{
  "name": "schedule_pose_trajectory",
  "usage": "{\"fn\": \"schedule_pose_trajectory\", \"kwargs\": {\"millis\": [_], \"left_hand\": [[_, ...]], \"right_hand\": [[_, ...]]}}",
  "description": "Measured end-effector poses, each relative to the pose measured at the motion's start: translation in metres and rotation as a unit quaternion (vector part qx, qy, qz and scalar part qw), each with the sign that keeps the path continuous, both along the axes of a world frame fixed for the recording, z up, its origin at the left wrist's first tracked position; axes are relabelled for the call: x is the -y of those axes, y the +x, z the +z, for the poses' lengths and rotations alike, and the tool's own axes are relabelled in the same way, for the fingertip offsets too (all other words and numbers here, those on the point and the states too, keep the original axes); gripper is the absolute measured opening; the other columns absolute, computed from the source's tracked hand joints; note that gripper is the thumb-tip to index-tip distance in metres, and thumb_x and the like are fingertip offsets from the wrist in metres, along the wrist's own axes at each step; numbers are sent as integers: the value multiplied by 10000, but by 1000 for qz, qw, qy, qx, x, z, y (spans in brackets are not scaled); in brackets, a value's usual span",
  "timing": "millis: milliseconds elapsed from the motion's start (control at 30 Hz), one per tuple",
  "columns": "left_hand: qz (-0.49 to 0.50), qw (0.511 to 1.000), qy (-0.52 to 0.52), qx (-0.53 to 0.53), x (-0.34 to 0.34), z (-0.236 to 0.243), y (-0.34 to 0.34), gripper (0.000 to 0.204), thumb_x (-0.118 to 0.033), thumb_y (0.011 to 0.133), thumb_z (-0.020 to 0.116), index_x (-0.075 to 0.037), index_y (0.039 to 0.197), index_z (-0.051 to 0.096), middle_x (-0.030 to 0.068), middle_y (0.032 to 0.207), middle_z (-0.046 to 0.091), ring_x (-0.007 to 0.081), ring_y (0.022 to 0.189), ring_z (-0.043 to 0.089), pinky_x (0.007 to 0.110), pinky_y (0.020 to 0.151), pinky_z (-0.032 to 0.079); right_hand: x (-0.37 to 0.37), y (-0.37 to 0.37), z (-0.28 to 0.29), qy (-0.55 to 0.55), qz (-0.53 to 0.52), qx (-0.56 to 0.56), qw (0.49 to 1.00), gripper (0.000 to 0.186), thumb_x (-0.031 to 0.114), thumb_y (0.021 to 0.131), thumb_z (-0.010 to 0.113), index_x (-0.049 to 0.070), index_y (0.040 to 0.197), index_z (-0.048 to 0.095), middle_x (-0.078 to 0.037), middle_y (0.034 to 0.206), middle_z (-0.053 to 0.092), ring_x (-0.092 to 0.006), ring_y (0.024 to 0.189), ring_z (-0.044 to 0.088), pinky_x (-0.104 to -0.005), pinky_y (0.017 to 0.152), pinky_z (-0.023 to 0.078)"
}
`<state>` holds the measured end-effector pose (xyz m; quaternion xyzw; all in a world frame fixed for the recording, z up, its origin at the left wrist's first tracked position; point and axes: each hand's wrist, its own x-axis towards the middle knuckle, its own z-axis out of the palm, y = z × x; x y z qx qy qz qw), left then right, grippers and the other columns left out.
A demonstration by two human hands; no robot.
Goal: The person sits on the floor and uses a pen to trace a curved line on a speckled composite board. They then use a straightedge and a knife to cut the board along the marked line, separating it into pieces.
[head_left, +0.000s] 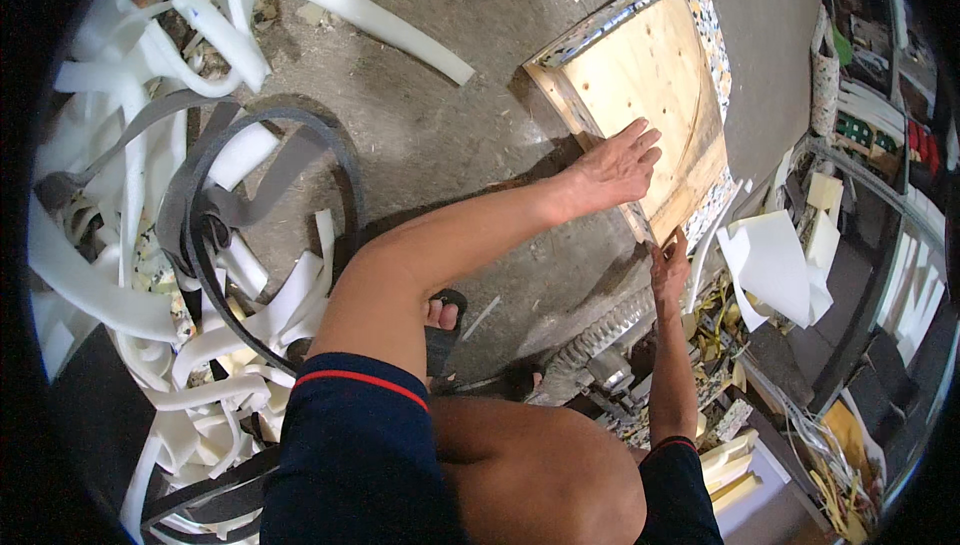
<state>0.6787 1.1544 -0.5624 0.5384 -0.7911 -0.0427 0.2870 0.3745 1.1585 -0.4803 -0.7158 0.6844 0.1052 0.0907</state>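
One wooden panel [655, 85] lies on the floor [450, 135] far right, its edges wrapped in speckled fabric. The left hand [615, 167] rests open and flat on its near-left edge; the right hand [669, 267] pinches its near corner. Bare floor lies left of it; foam strips [375, 17] crowd the far left.

Left arm was stretched way out, left hand [618, 163] flat with palm down and fingers spread a bit. Right arm ran straight up, right hand [670, 267] curled, fingers pinched together at the tips.
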Motion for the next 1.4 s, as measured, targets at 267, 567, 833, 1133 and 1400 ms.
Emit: {"fn": "schedule_pose_trajectory", "kwargs": {"millis": [267, 567, 833, 1133, 1400], "left_hand": [[-34, 999, 10, -18, -4, 3, 7, 277, -202, 943, 583, -59, 1119, 741, 118, 1385, 644, 309, 1428, 472, 531, 1260, 206], [-9, 1000, -3, -18, -4, -10, -4, 273, -202, 942, 589, -79, 1144, 724, 78, 1417, 626, 288, 1436, 469, 544, 1259, 194], [-2, 998, -20, -54, -3, -14, -6, 255, -144, 902, 620, -63, 1126, 711, 100, 1407, 628, 291, 1422, 485, 510, 1241, 272], [-41, 996, 43, -61, -1, -2, 7, 327, -120, 905, 612, -85, 1221, 688, 87, 1494, 566, 281, 1476, 420, 502, 1266, 239], [84, 972, -66, -207, 3, 9, 54, 445, -227, 817, 783, -34, 1205, 679, 222, 1358, 578, 388, 1365, 481, 531, 1177, 362]], "right_hand": [[0, -14, -7, -56, 92, 31, 994, 675, 104, 880, 792, 94, 1465, 457, -180, 819, 706, -313, 729, 684, -408, 663, 518], [1, -10, -6, -39, 54, 33, 997, 650, 113, 890, 788, 84, 1452, 463, -178, 780, 684, -303, 691, 662, -410, 638, 501], [-1, -6, -4, -46, 60, 45, 996, 645, 167, 890, 795, 73, 1446, 483, -196, 825, 705, -316, 724, 682, -423, 668, 524], [-3, -4, -4, -24, 24, -13, 999, 699, 216, 891, 764, -5, 1481, 462, -264, 1218, 694, -400, 971, 723, -456, 813, 567], [-10, -11, -15, -100, 84, 33, 991, 660, 227, 890, 761, 20, 1461, 503, -278, 1254, 659, -428, 1115, 666, -486, 906, 542]]}}
